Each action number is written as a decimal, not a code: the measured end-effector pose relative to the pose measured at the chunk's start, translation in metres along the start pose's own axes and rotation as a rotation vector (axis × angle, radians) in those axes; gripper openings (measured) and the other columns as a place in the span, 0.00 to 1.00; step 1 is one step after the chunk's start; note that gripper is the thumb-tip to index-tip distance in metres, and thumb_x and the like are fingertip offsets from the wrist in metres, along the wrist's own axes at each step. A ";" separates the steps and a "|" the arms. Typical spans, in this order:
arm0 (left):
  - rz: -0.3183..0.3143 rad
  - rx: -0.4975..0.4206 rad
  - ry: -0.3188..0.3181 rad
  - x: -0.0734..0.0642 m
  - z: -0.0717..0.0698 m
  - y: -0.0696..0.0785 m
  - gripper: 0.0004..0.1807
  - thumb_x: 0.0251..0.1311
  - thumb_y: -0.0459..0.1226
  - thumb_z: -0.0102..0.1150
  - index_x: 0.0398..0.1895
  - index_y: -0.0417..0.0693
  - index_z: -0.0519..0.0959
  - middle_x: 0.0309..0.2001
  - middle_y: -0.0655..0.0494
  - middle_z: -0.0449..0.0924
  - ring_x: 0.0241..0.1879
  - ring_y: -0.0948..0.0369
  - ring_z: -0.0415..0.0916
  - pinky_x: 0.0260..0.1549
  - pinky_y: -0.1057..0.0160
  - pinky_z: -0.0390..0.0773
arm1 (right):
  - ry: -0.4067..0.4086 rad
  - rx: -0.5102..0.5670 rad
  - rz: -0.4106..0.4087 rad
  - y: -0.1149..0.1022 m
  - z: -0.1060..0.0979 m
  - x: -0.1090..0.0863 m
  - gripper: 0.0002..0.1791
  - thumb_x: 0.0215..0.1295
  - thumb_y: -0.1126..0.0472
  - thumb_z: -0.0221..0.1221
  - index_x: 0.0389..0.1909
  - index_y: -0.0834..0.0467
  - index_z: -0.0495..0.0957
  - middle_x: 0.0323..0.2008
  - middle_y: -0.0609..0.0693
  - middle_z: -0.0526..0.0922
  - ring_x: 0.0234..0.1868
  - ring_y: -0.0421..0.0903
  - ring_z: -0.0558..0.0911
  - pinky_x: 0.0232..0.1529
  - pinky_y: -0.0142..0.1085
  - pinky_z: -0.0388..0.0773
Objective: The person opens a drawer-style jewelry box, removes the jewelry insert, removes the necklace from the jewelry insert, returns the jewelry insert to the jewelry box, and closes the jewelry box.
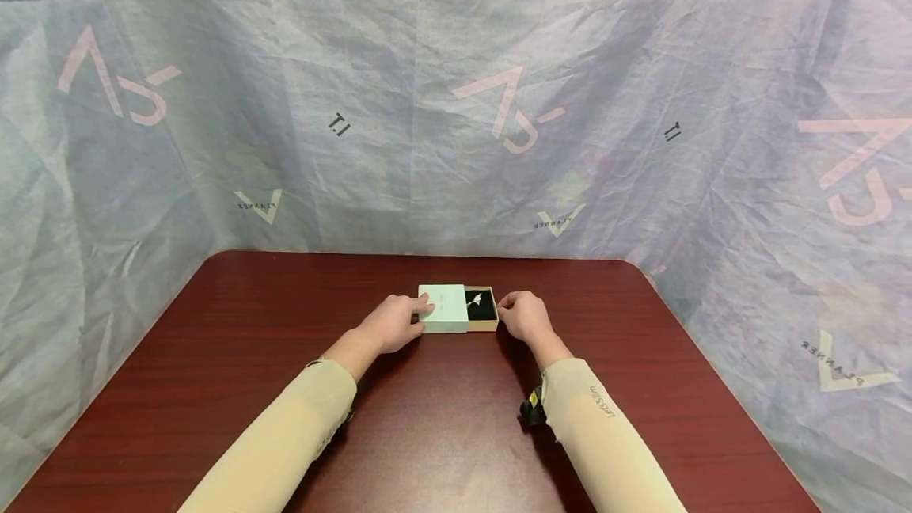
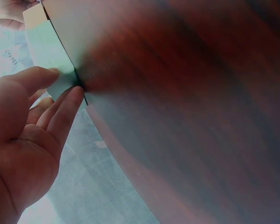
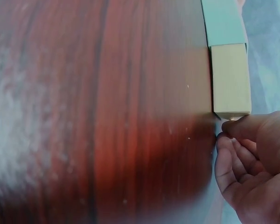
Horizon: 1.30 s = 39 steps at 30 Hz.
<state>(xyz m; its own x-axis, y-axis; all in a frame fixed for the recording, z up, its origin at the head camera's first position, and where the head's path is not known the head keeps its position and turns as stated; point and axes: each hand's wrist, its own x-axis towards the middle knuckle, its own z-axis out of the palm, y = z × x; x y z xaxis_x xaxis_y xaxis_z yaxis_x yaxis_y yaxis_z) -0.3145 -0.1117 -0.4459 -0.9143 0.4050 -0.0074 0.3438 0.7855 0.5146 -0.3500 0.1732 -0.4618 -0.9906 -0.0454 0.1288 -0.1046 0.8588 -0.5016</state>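
Observation:
A pale mint slide-out gift box lies on the table, its cardboard inner drawer partly out to the right. On the drawer's black lining sits a small silvery piece of jewellery. My left hand grips the outer sleeve at its left end, thumb and fingers on opposite sides. At the drawer's right end, my right hand has thumb and forefinger pinched together, the other fingers curled. A tiny pale bit shows by the thumb tip; I cannot tell what it is.
The dark red wooden table has rounded far corners. Behind it and along both sides hangs a grey printed cloth. A black device is strapped under the right cuff.

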 end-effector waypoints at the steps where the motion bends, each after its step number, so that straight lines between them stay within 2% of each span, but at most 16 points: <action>1: 0.001 0.000 0.002 0.000 0.000 0.000 0.26 0.79 0.33 0.62 0.77 0.47 0.79 0.84 0.45 0.65 0.80 0.44 0.70 0.72 0.45 0.80 | 0.002 0.001 -0.001 0.000 0.000 0.000 0.08 0.73 0.61 0.66 0.37 0.59 0.92 0.36 0.52 0.93 0.48 0.59 0.89 0.59 0.52 0.85; 3: 0.001 0.001 0.005 -0.001 0.000 0.000 0.26 0.79 0.32 0.62 0.77 0.47 0.79 0.84 0.45 0.65 0.75 0.43 0.76 0.70 0.47 0.82 | 0.005 0.002 -0.003 0.001 0.000 0.000 0.08 0.73 0.61 0.66 0.37 0.59 0.92 0.36 0.52 0.93 0.48 0.58 0.89 0.58 0.52 0.85; 6: -0.002 -0.006 0.003 -0.001 0.000 0.001 0.26 0.79 0.32 0.62 0.78 0.47 0.78 0.85 0.45 0.64 0.52 0.44 0.88 0.62 0.52 0.84 | 0.003 0.005 0.006 0.003 0.000 0.000 0.08 0.74 0.61 0.66 0.38 0.59 0.92 0.37 0.52 0.93 0.47 0.58 0.88 0.58 0.52 0.85; 8: -0.003 -0.008 -0.001 -0.002 0.000 0.001 0.27 0.79 0.32 0.62 0.78 0.47 0.77 0.85 0.45 0.64 0.34 0.49 0.84 0.55 0.55 0.82 | -0.004 0.004 0.015 0.004 0.000 0.000 0.08 0.75 0.61 0.66 0.38 0.58 0.92 0.37 0.52 0.93 0.47 0.57 0.88 0.57 0.52 0.85; 10: -0.006 -0.009 -0.003 -0.003 0.000 0.001 0.27 0.79 0.32 0.62 0.78 0.48 0.77 0.85 0.45 0.64 0.24 0.54 0.77 0.52 0.56 0.80 | -0.011 0.006 0.023 0.004 0.000 0.000 0.08 0.76 0.61 0.65 0.39 0.58 0.92 0.37 0.52 0.93 0.47 0.57 0.88 0.58 0.52 0.85; 14: -0.007 0.002 0.004 -0.002 0.001 0.001 0.27 0.79 0.33 0.62 0.78 0.48 0.77 0.85 0.46 0.64 0.21 0.59 0.73 0.51 0.57 0.79 | -0.006 0.000 0.014 0.005 -0.001 0.000 0.08 0.75 0.61 0.65 0.39 0.59 0.92 0.38 0.53 0.93 0.48 0.58 0.88 0.59 0.52 0.85; 21: 0.007 0.003 0.011 -0.001 0.002 -0.001 0.27 0.79 0.32 0.62 0.78 0.47 0.77 0.84 0.44 0.65 0.16 0.58 0.71 0.47 0.58 0.77 | 0.010 0.000 0.013 0.008 -0.004 0.000 0.08 0.74 0.62 0.66 0.39 0.60 0.92 0.40 0.55 0.94 0.51 0.60 0.89 0.60 0.53 0.85; 23: 0.008 0.006 0.013 0.000 0.003 -0.001 0.27 0.79 0.32 0.62 0.78 0.47 0.78 0.84 0.44 0.65 0.18 0.55 0.74 0.47 0.58 0.77 | 0.014 0.004 0.017 0.009 -0.005 0.000 0.08 0.74 0.62 0.66 0.39 0.59 0.92 0.41 0.55 0.94 0.51 0.60 0.89 0.60 0.53 0.85; 25: 0.007 0.014 0.018 0.000 0.003 -0.002 0.26 0.79 0.32 0.62 0.78 0.48 0.78 0.84 0.45 0.66 0.25 0.52 0.80 0.49 0.58 0.77 | 0.017 0.006 0.017 0.010 -0.005 0.000 0.08 0.74 0.62 0.66 0.39 0.60 0.93 0.41 0.55 0.94 0.51 0.61 0.89 0.60 0.54 0.85; 28: 0.003 0.010 0.017 0.000 0.003 -0.002 0.26 0.79 0.32 0.62 0.78 0.48 0.78 0.84 0.45 0.66 0.28 0.50 0.81 0.49 0.58 0.77 | 0.011 0.014 0.021 0.011 -0.005 0.000 0.08 0.74 0.61 0.66 0.40 0.59 0.93 0.42 0.56 0.94 0.52 0.61 0.89 0.61 0.54 0.84; 30: 0.005 0.006 0.018 0.000 0.003 -0.002 0.26 0.79 0.32 0.62 0.78 0.48 0.78 0.84 0.45 0.66 0.27 0.53 0.80 0.50 0.57 0.77 | 0.005 0.017 0.023 0.012 -0.005 0.001 0.09 0.75 0.61 0.66 0.41 0.59 0.93 0.43 0.56 0.94 0.53 0.61 0.89 0.61 0.54 0.84; 32: 0.006 -0.005 0.012 0.000 0.003 -0.002 0.26 0.79 0.32 0.61 0.78 0.47 0.78 0.84 0.45 0.65 0.20 0.57 0.73 0.49 0.57 0.77 | -0.007 0.023 0.026 0.014 -0.006 0.000 0.09 0.75 0.61 0.66 0.43 0.59 0.93 0.45 0.56 0.94 0.54 0.61 0.89 0.61 0.53 0.84; 35: 0.011 -0.005 0.013 -0.001 0.003 -0.002 0.26 0.79 0.32 0.62 0.78 0.47 0.78 0.84 0.45 0.65 0.16 0.61 0.67 0.49 0.57 0.77 | -0.024 0.034 0.024 0.015 -0.009 -0.001 0.09 0.74 0.63 0.65 0.45 0.60 0.93 0.46 0.57 0.94 0.54 0.60 0.88 0.61 0.53 0.84; 39: 0.005 -0.009 0.010 -0.001 0.003 -0.002 0.26 0.79 0.33 0.62 0.78 0.48 0.78 0.85 0.45 0.64 0.16 0.61 0.67 0.49 0.57 0.77 | -0.008 0.064 0.042 0.014 -0.012 0.000 0.12 0.74 0.65 0.59 0.48 0.60 0.91 0.49 0.58 0.93 0.54 0.60 0.87 0.60 0.54 0.83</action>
<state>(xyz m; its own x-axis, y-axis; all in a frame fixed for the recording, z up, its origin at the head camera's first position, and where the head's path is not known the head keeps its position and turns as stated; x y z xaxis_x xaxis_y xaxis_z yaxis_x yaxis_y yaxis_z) -0.3136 -0.1122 -0.4500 -0.9146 0.4043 0.0043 0.3469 0.7791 0.5221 -0.3501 0.1917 -0.4585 -0.9949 -0.0142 0.0994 -0.0678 0.8255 -0.5603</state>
